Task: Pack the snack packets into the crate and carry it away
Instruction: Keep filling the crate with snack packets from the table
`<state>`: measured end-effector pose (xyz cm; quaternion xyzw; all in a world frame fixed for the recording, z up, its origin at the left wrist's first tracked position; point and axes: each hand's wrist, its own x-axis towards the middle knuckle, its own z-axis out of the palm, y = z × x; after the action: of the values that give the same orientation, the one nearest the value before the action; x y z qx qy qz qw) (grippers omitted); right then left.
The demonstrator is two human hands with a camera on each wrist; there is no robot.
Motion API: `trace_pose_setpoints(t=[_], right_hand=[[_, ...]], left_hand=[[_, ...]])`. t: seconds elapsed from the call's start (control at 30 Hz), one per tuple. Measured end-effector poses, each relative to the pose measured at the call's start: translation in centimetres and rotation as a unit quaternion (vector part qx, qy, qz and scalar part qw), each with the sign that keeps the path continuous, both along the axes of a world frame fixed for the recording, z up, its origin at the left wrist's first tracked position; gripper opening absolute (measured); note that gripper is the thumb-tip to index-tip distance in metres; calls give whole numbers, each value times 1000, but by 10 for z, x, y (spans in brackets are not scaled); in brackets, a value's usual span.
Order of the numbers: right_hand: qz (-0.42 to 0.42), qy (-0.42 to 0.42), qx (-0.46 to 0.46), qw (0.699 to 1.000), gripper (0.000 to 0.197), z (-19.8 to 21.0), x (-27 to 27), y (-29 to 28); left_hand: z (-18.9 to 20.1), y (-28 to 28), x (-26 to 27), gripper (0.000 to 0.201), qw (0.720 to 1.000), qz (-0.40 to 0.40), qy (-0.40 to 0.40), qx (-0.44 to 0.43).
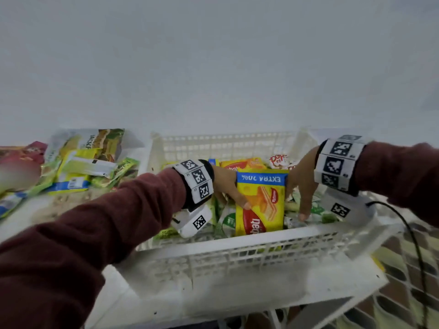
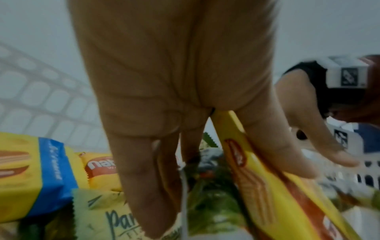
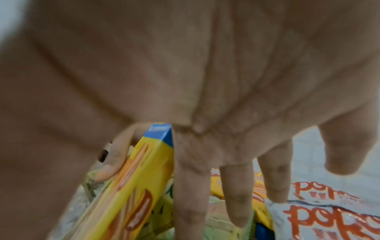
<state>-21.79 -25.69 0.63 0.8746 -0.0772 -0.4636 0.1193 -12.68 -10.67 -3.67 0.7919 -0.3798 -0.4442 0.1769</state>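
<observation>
A white slatted crate (image 1: pixel 237 236) stands on the table, holding several snack packets. Both hands are inside it, at a yellow wafer packet (image 1: pixel 263 200) with a blue band that stands tilted on its edge. My left hand (image 1: pixel 228 186) pinches its left edge, thumb on the front (image 2: pixel 267 186) and fingers (image 2: pixel 148 178) behind it. My right hand (image 1: pixel 301 184) is at the right edge with fingers (image 3: pixel 236 194) straight and spread; the packet's blue corner (image 3: pixel 162 134) sits between thumb and forefinger. Green packets (image 1: pixel 225 219) lie underneath.
A white "Pops" packet (image 1: pixel 279 160) and another yellow wafer packet (image 1: pixel 242 163) lie at the crate's back. A loose heap of green and yellow packets (image 1: pixel 88 160) covers the table on the left. A black cable (image 1: pixel 413 245) hangs right, over a patterned floor (image 1: pixel 415 293).
</observation>
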Motion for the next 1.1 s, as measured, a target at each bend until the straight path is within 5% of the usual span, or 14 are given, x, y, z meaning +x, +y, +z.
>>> trace_pose_setpoints(t=[0.1, 0.23, 0.3, 0.43, 0.57, 0.73, 0.9, 1.1], right_hand=[[29, 20, -38, 999, 71, 2, 0, -4], [21, -55, -83, 995, 71, 19, 7, -13], [9, -125, -60, 990, 60, 29, 15, -15], [36, -296, 50, 953, 50, 42, 35, 0], [24, -237, 170, 956, 62, 25, 47, 33], [56, -125, 138, 981, 76, -15, 57, 57], [132, -150, 102, 975, 65, -29, 70, 58], [97, -277, 221, 930, 33, 38, 89, 31]], left_hand=[[0, -5, 0, 86, 993, -63, -91, 40], [15, -9, 1, 54, 965, -62, -231, 107], [30, -6, 5, 67, 947, -53, -293, 121], [70, 21, 20, 86, 944, 22, -325, 43], [103, 64, 46, 63, 925, 78, -372, -6], [85, 113, 75, 60, 915, 157, -370, 32], [64, 114, 78, 55, 924, 145, -353, 31], [91, 86, 66, 38, 906, 137, -398, -50]])
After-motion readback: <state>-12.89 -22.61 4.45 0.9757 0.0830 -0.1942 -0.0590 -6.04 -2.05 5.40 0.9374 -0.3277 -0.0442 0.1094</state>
